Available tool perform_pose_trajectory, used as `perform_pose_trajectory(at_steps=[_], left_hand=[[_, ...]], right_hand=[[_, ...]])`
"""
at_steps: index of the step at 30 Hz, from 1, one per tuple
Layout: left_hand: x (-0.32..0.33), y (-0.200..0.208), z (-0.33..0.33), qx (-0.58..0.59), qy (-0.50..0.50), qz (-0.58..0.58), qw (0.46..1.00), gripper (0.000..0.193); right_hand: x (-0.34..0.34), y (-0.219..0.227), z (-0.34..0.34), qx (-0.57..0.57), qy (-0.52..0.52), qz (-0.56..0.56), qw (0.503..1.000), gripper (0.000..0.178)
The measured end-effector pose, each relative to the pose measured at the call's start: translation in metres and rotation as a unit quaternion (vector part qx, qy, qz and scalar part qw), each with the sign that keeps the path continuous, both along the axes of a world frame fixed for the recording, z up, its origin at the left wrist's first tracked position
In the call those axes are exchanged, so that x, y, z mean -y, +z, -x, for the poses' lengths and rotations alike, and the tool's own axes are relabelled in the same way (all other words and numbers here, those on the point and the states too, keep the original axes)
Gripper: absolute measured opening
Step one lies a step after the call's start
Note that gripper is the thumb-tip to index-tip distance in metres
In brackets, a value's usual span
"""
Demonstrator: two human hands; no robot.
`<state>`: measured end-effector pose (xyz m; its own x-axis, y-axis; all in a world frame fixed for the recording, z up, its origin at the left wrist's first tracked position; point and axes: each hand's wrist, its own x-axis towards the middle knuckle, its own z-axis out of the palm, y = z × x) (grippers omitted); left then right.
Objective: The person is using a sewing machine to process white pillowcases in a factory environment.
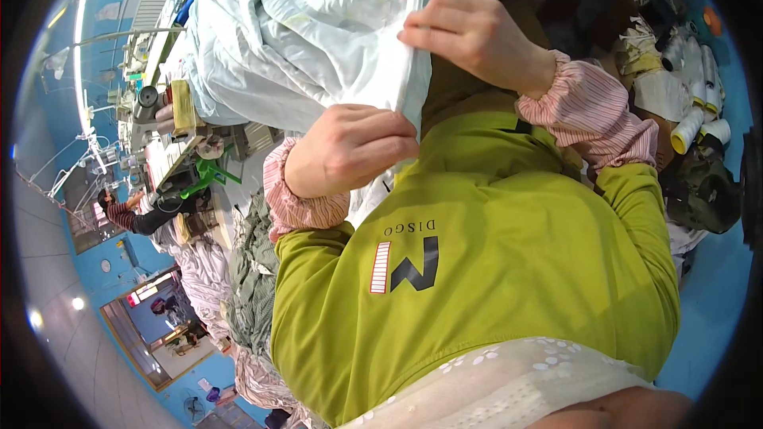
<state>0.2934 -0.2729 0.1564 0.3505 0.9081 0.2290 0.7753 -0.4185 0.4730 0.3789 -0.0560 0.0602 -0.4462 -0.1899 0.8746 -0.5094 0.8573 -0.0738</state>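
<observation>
Fingers (373, 143) of the left hand (350, 159) curled shut, pinching the folded edge of a pale, whitish-blue cloth (294, 32). Fingers (433, 36) of the right hand (477, 40) likewise closed on the same edge, a little higher up, thumb hidden behind the fabric. Between the two grips, a short stretch of hem held taut.

Judged from the creases and the way it billows: thin, light, soft stuff, no stiffness at all, likely a bit slippery. Best taken by the doubled edge or hem, as here, rather than by the loose middle, which would only bunch and slide.

Further out, pink striped cuffs (592, 111) over olive-green sleeves (493, 270), raised in front of the chest. Cloth hanging up and away from the hands, spreading across the upper middle of the view above the body.

To the right, pale thread cones (690, 129) and a dark bag (703, 191). To the left, a sewing machine (159, 123) on a counter (171, 159), heaped grey and pale fabric (254, 270) below it, and another person's dark sleeve (151, 222) well apart.
</observation>
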Motion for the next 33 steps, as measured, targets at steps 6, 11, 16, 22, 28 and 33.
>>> perform_pose_trajectory(at_steps=[6, 11, 16, 22, 28, 33], left_hand=[[-0.017, -0.018, 0.009, 0.047, -0.059, 0.055, 0.996, 0.017], [-0.069, -0.087, 0.09, 0.177, 0.212, 0.056, 0.959, 0.047], [-0.091, -0.166, 0.206, -0.156, 0.522, -0.002, 0.839, 0.056], [-0.072, -0.18, 0.252, -0.17, 0.556, 0.059, 0.811, 0.066], [-0.091, -0.17, 0.264, -0.164, 0.535, 0.062, 0.827, 0.067], [-0.105, -0.172, 0.296, -0.153, 0.52, 0.046, 0.839, 0.066]], right_hand=[[-0.021, -0.016, -0.031, 0.054, 0.023, 0.008, 0.998, 0.021], [-0.041, -0.054, -0.075, 0.171, -0.018, 0.081, 0.982, 0.021], [-0.049, -0.074, -0.087, 0.218, -0.046, 0.142, 0.964, 0.018], [-0.052, -0.092, -0.07, 0.257, -0.013, 0.199, 0.946, 0.018], [-0.068, -0.105, -0.048, 0.285, -0.006, 0.222, 0.933, 0.018], [-0.086, -0.099, -0.022, 0.258, -0.015, 0.203, 0.944, 0.021]])
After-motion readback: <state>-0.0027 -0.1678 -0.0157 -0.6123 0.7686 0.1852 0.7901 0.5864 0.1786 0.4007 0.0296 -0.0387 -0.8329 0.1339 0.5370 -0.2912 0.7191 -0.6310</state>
